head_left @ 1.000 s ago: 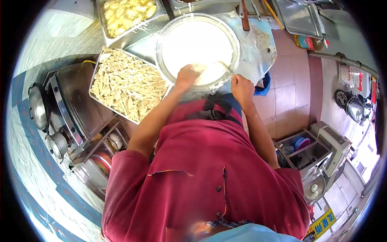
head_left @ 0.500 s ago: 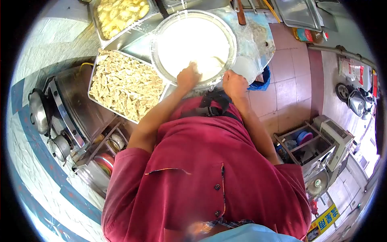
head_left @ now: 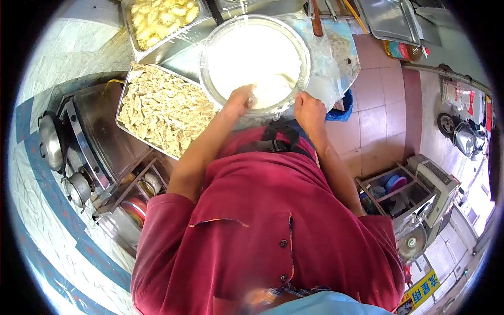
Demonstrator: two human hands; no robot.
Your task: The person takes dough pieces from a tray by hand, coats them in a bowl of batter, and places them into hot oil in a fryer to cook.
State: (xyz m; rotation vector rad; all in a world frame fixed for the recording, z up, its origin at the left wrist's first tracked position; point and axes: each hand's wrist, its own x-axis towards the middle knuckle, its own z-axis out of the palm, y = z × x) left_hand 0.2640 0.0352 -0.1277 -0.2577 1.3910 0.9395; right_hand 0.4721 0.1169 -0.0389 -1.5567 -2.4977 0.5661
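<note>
A large round tub (head_left: 204,71) of white batter-like liquid (head_left: 247,58) stands in front of my body. My left hand (head_left: 241,98) is over its near left rim, closed, its fingers coated white at the liquid's surface. Whatever those fingers hold, if anything, is hidden. A pale rounded shape (head_left: 279,83) shows in the liquid just right of them. My right hand (head_left: 310,110) is closed on the tub's near right rim. A metal tray (head_left: 122,124) heaped with pale battered strips (head_left: 163,107) lies left of the tub, beside my left forearm.
A metal pan (head_left: 137,54) of yellow pieces in liquid stands at the back left. A translucent round lid or dish (head_left: 324,92) and a blue bag (head_left: 342,107) are right of the tub. A wooden-handled tool (head_left: 317,25) lies behind. A stove (head_left: 105,128) stands far left.
My left hand has shifted slightly left and down, toward the near rim. My right hand stays at the tub's rim. The whole view has moved a little.
</note>
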